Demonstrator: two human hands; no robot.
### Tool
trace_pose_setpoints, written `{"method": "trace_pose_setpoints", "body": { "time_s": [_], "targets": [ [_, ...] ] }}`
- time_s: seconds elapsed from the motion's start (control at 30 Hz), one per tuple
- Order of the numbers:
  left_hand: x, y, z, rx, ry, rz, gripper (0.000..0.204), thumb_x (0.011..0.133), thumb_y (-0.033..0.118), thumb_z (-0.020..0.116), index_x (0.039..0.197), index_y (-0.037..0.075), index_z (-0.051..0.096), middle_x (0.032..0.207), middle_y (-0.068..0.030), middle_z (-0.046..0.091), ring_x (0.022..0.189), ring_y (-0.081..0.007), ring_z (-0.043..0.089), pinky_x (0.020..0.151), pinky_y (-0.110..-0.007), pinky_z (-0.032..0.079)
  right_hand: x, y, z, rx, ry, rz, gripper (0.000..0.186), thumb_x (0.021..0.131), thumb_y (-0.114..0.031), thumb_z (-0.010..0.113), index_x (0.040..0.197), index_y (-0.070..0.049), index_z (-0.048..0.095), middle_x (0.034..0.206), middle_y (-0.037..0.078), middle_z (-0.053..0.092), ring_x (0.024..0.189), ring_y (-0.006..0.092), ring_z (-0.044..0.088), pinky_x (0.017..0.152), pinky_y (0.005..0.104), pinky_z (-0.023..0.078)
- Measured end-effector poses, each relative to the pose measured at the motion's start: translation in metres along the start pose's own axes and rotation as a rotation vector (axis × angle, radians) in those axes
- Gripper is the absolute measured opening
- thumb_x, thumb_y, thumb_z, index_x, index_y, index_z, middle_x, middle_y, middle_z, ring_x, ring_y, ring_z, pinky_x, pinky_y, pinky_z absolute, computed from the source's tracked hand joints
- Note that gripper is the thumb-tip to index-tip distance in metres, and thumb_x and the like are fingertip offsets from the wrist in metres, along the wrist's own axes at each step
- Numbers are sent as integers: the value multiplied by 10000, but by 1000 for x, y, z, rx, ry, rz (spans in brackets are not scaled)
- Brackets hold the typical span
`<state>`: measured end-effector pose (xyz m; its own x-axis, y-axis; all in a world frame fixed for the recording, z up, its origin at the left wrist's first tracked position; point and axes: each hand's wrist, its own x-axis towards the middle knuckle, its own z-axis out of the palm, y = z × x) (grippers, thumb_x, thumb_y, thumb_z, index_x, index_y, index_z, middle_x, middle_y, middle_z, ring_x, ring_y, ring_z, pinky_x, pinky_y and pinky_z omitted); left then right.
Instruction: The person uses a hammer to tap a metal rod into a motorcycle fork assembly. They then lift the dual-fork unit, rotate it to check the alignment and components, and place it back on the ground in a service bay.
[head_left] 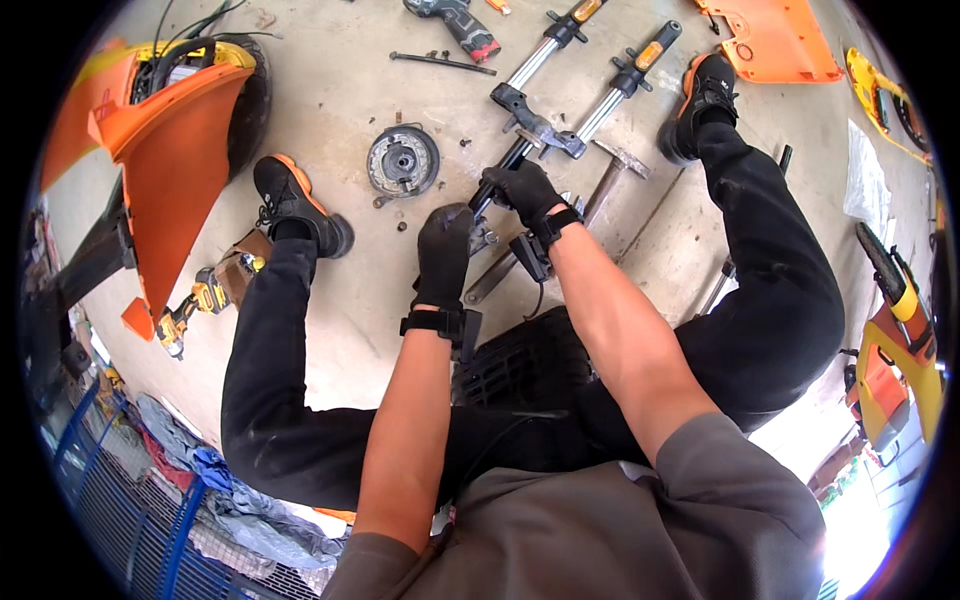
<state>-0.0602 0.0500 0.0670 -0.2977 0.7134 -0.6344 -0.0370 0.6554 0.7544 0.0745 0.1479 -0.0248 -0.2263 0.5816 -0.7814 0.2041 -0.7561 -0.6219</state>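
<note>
The fork (545, 130) points forward, its long axis slanting rightward.

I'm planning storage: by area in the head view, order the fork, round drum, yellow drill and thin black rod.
Largest to smallest:
Fork
Drum and yellow drill: too alike to rank
Rod

Bright, daylight-like scene for you; strongest glare lower right, white blown out beside your grey right sleeve (745, 480). Concrete floor (330, 115) pale, shadows soft. Your black trousers (780, 300) low in detail. Fisheye bends blue mesh frame (183, 535); black vignette around; centre fairly sharp.
</note>
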Motion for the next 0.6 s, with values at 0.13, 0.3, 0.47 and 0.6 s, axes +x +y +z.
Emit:
{"method": "trace_pose_setpoints", "body": {
  "time_s": [0.13,0.3,0.47,0.6],
  "targets": [
    [32,-2,8,521,51,160,358,840,218,652,1076,-50,627,1043,-224,655,957,-346,634,859,-383,490,10,9,-7,-17,9,6,315,770,-247,725,758,65,679,717,137,669,571,187,630,532,324,510],
    [58,-28,0,624,75,294,370,802,214,649,1045,-59,592,1044,-278,622,929,-413,620,815,-455,495,-19,-11,-32,-8,-160,49,320,831,-249,621,773,60,684,703,164,692,588,232,671,553,336,533],
    [71,-39,10,714,-62,156,238,816,225,630,943,24,641,920,-212,668,804,-379,652,742,-472,509,-34,55,-106,-679,698,44,441,755,-369,709,804,63,641,723,212,664,594,292,664,564,418,517],
    [73,-37,22,803,23,270,192,830,224,617,886,47,664,791,-158,682,757,-337,662,675,-436,500,-29,119,-126,-737,558,222,475,775,-386,735,858,72,640,719,177,678,578,281,669,504,381,523]
  ]
}}
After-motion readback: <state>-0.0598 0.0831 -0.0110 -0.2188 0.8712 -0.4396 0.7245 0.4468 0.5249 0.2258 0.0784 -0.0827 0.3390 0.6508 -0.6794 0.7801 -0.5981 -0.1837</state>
